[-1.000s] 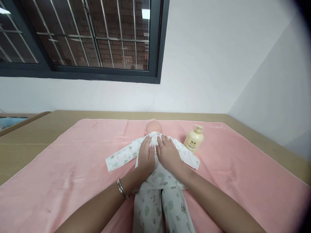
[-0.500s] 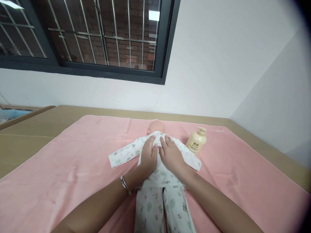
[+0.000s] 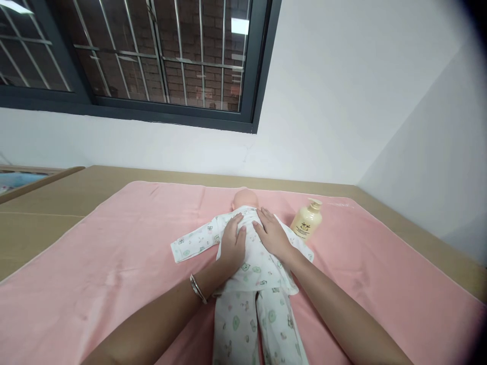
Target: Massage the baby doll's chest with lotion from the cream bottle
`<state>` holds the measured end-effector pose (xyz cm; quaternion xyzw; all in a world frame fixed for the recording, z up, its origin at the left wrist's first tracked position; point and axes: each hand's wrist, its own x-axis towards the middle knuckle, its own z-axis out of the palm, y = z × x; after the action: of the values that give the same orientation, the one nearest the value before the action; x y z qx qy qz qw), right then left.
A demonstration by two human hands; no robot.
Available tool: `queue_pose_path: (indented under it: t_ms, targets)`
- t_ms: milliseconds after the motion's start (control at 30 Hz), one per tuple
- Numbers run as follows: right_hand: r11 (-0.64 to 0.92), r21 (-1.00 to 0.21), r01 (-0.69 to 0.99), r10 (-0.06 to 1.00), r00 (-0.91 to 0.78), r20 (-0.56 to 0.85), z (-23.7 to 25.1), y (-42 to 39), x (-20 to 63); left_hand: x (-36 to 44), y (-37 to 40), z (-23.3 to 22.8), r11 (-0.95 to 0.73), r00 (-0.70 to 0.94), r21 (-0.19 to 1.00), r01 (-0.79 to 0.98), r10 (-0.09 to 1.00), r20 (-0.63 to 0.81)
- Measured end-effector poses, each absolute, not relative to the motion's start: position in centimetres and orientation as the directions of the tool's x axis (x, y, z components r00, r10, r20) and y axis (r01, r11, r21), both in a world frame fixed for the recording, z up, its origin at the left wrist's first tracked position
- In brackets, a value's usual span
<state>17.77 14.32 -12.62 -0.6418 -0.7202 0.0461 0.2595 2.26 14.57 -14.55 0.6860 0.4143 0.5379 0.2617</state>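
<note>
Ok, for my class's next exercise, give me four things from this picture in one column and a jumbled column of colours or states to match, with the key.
Things:
1. doll
2. pump bottle
3. bracelet
4. cloth

Descriptions:
A. silver-coloured
B. pink, spread out flat
C. in patterned white clothes, under the left hand and right hand
D. pale yellow

Pairs: 1-C, 2-D, 3-A, 4-B

A flat tan surface [image 3: 49, 218] is spanning the frame's lower half, bearing a broad pink cloth [image 3: 129, 243]. On it, a bald doll [image 3: 258, 274] in white printed clothes is lying at lower centre, and a cream-yellow pump bottle [image 3: 306, 220] is standing right of centre.
</note>
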Motion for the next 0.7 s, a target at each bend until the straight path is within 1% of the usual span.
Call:
queue_pose_path:
  t_ms: [167,200,267,333,367,400,467,533,567,633,700]
  targets:
    - [0.169,-0.386,0.907,0.937,-0.027,0.347,-13.1,14.0,17.4,2.3,14.9,-15.2,-0.593,0.125,0.705,0.39,0.792,0.597]
    - [0.193,-0.394,0.899,0.933,-0.043,0.358,-13.1,14.0,17.5,2.3,14.9,-15.2,-0.605,0.134,0.681,0.412,0.78,0.612]
    - [0.293,-0.4,0.868,0.91,-0.125,0.395,-13.0,14.1,17.8,2.3,14.8,-15.4,-0.62,0.155,0.642,0.451,0.763,0.628]
    - [0.397,-0.392,0.83,0.878,-0.218,0.427,-12.8,14.2,18.0,2.4,14.6,-15.3,-0.605,0.166,0.631,0.486,0.773,0.612]
    - [0.415,-0.388,0.823,0.872,-0.239,0.426,-12.7,14.2,18.0,2.4,14.5,-15.3,-0.584,0.166,0.636,0.504,0.788,0.593]
    - [0.401,-0.387,0.831,0.88,-0.232,0.413,-12.6,14.1,17.8,2.4,14.4,-15.1,-0.563,0.167,0.642,0.521,0.805,0.57]
    - [0.303,-0.375,0.876,0.917,-0.16,0.367,-12.4,13.5,17.1,2.3,14.6,-14.7,-0.534,0.188,0.643,0.55,0.828,0.528]
    - [0.214,-0.319,0.923,0.937,-0.101,0.336,-12.3,12.3,15.8,2.2,15.2,-14.1,-0.532,0.228,0.63,0.565,0.835,0.501]
    - [0.196,-0.272,0.942,0.939,-0.1,0.33,-12.3,11.5,15.1,2.1,15.6,-13.9,-0.532,0.245,0.625,0.571,0.837,0.489]
    - [0.2,-0.155,0.967,0.939,-0.144,0.311,-12.4,9.9,13.7,2.0,16.7,-13.4,-0.519,0.264,0.623,0.585,0.849,0.458]
    - [0.207,-0.068,0.976,0.944,-0.181,0.276,-12.4,8.8,12.8,1.9,17.7,-13.0,-0.508,0.286,0.615,0.604,0.858,0.428]
